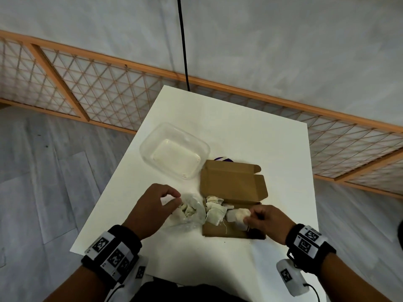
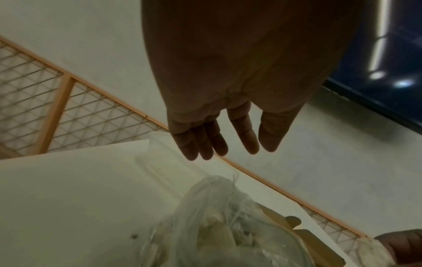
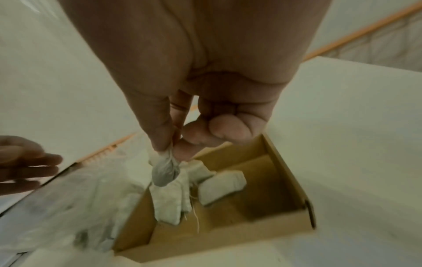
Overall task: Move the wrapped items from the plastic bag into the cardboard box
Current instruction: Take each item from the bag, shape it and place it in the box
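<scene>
The brown cardboard box (image 1: 218, 233) lies open on the white table, its lid (image 1: 233, 182) folded back. Several pale wrapped items (image 1: 214, 211) lie in its left part (image 3: 221, 186). My right hand (image 1: 250, 216) hovers over the box and pinches one more wrapped item (image 1: 238, 214) between thumb and fingers (image 3: 165, 173). Left of the box sits the crumpled clear plastic bag (image 1: 194, 216) with wrapped items still inside (image 2: 217, 216). My left hand (image 1: 176, 199) hangs just above the bag's left side, its fingers (image 2: 242, 133) relaxed and holding nothing.
A clear plastic container (image 1: 174, 153) stands behind the bag. A purple and white object (image 1: 223, 159) peeks out behind the box lid. The table's left edge (image 1: 104, 192) runs close to my left hand. A black cable (image 1: 184, 40) hangs at the back.
</scene>
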The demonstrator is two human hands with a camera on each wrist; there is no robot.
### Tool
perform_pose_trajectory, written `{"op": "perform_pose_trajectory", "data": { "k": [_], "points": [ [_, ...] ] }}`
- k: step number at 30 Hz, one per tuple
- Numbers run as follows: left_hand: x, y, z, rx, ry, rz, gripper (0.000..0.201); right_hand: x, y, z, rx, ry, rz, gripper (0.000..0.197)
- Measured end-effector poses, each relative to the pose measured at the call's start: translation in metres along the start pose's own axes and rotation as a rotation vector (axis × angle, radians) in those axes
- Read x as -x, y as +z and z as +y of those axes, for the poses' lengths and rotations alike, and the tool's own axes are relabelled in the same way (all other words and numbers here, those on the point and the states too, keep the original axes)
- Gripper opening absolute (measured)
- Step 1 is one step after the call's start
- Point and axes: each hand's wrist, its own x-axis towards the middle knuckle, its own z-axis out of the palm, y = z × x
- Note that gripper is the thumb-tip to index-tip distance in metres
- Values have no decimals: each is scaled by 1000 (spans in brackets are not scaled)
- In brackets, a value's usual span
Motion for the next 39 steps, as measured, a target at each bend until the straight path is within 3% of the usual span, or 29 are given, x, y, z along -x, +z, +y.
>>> {"op": "perform_pose_trajectory", "data": {
  "k": [3, 6, 10, 12, 16, 20, 24, 31, 35, 39],
  "points": [
    [0, 6, -12, -6, -27, 11, 9, -17, 16, 11, -144, 147, -23, 24],
    [2, 10, -17, -21, -55, -6, 9, -32, 29, 14, -255, 299, -20, 23],
    [5, 14, -19, -78, -57, -46, 7, -52, 42, 18, -203, 446, 132, 26],
    [6, 15, -22, -114, -52, -64, 5, -58, 48, 18, -11, 445, 217, 24],
    [6, 18, -28, -158, -71, -91, 4, -63, 59, 12, 205, 403, 230, 10],
    [4, 17, -27, -143, -91, -111, 7, -65, 64, 12, 248, 375, 217, 26],
    [3, 15, -26, -130, -105, -107, 5, -54, 58, 7, 246, 270, 328, 11],
    [6, 14, -27, -128, -117, -124, 7, -57, 45, 8, 407, 74, 311, 24],
    [7, 13, -28, -140, -128, -127, 8, -62, 50, 12, 360, 145, 349, 23],
    [8, 12, -29, -144, -122, -127, 8, -64, 55, 17, 91, 277, 428, 5]
  ]
}}
